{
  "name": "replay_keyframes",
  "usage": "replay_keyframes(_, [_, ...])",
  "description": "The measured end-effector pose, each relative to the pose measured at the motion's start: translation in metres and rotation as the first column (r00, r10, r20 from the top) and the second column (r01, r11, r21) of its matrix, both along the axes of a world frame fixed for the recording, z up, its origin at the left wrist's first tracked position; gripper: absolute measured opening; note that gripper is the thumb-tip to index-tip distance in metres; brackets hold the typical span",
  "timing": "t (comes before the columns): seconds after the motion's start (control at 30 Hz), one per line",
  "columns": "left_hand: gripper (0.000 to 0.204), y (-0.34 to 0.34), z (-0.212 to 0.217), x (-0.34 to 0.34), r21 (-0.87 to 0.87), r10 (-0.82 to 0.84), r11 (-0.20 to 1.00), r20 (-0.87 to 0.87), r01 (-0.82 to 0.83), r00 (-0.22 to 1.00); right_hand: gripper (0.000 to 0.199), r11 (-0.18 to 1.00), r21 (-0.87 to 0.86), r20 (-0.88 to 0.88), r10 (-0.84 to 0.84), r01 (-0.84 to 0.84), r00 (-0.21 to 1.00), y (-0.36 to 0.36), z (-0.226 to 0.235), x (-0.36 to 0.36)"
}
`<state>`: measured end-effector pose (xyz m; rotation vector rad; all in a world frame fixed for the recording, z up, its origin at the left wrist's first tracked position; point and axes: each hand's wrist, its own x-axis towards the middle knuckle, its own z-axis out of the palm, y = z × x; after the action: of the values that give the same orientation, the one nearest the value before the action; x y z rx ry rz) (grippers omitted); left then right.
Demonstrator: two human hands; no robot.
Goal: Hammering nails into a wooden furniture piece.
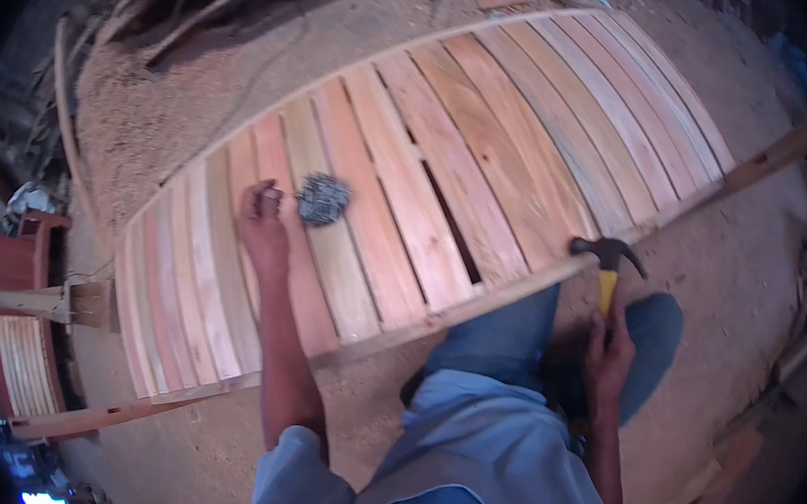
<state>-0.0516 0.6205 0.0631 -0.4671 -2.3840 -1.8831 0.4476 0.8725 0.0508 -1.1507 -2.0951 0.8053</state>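
Right hand (pixel 609 354) wraps the heavy-looking hammer (pixel 607 276) by its handle (pixel 608 293), the best spot; I can't tell about the left hand (pixel 263 229).

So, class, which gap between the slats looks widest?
The dark gap between the nails and the hammer: its near half opens into a blackish strip, while the other gaps are thinner lines.
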Motion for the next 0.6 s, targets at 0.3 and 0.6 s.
replay_keyframes(0.3, [0.018,0.041,0.012,0.139,-0.045,-0.362,0.931,0.046,0.364,0.931,0.068,0.980,-0.177,0.161,0.123,-0.094,0.979,-0.021,0.069,-0.016])
replay_keyframes(0.6, [0.014,0.110,-0.016,0.248,-0.272,-0.498,0.821,0.089,0.502,0.863,0.072,0.917,-0.114,0.443,0.391,-0.382,0.807,-0.039,0.045,-0.019])
